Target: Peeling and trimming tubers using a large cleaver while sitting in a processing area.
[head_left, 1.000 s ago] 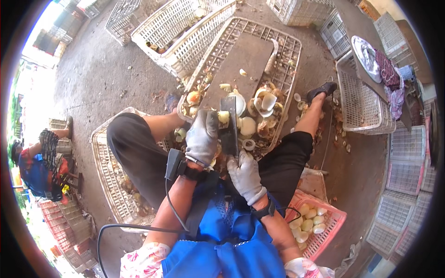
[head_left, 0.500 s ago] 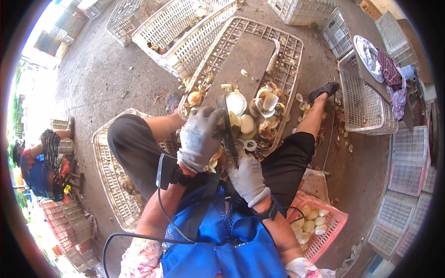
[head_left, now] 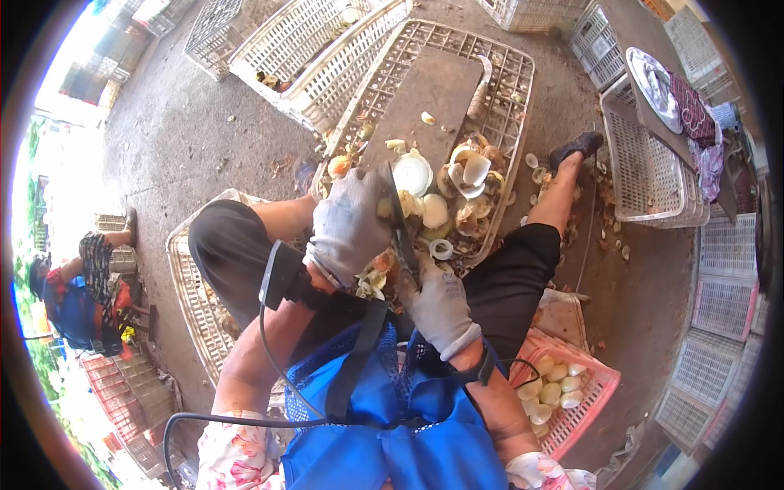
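Onion point(head_left: 385, 207) is barely visible, just a pale yellowish patch wedged between the left hand point(head_left: 351, 222) and a dark, wide knife point(head_left: 399, 233), over the near end of the board point(head_left: 433, 82) on a gridded crate point(head_left: 516, 90). Looks to me like the trimming or peeling step, blade right up beside it, though I can't tell whether the edge is actually biting in. Left fingers are curled and seem to be gripping the onion, but the back of the glove hides most of that. Right hand point(head_left: 441, 306) has its gloved fingers wrapped around the handle end. Next move, I'd say, calls for a steady left hold, fingertips kept clear of the edge, and a short controlled stroke from the right. As for looks: the visible bit is light, with no brown skin that I can spot, kinda like the smooth, pale onions point(head_left: 551, 394) in the pink crate point(head_left: 606, 382). Its full shape and cut face are hidden.
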A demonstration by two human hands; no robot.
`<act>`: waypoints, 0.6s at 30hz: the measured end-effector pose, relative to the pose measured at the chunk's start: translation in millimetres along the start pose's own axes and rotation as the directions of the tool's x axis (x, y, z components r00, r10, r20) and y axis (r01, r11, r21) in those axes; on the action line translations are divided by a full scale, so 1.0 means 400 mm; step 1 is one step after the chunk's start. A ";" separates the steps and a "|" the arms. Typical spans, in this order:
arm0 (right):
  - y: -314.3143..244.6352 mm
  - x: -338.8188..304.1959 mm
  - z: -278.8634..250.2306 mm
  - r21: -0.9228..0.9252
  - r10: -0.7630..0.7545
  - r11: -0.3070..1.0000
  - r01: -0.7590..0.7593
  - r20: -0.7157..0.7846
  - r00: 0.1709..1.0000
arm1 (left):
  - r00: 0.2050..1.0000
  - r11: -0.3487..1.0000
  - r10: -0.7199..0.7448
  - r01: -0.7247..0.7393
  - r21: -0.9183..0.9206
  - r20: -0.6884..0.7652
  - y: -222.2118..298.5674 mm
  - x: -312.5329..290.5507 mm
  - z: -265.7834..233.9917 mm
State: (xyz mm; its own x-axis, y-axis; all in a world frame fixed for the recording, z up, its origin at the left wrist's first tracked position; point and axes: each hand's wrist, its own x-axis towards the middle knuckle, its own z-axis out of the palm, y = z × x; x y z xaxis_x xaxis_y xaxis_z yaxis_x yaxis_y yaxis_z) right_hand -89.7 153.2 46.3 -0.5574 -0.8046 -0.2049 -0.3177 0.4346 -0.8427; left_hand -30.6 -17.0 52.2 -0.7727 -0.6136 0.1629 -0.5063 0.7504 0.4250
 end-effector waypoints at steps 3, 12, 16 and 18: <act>0.003 -0.002 -0.013 0.034 0.011 0.999 -0.013 0.044 0.999 | 0.999 1.000 0.010 -0.010 -0.007 0.040 0.003 0.007 -0.002; 0.050 0.013 0.000 0.234 -0.017 0.972 0.026 -0.041 0.999 | 0.993 0.985 0.099 -0.107 -0.136 -0.067 -0.024 -0.032 0.011; 0.097 0.005 0.012 0.295 0.051 0.954 -0.050 0.003 0.999 | 0.928 0.877 -0.159 -0.023 -0.481 -0.336 -0.070 -0.075 0.084; 0.130 0.000 0.012 0.383 0.176 0.901 -0.204 0.107 0.979 | 0.877 0.733 -0.455 0.269 -0.624 -0.157 -0.066 -0.078 0.097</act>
State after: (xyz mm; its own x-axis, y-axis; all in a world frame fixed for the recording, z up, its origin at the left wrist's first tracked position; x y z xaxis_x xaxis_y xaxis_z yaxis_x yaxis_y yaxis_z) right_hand -102.7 173.8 -0.1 -0.5189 -0.7542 -0.4023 0.1214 0.4008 -0.9081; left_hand -7.9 -8.1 1.5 -0.3869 -0.9178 0.0893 -0.3399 0.2320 0.9114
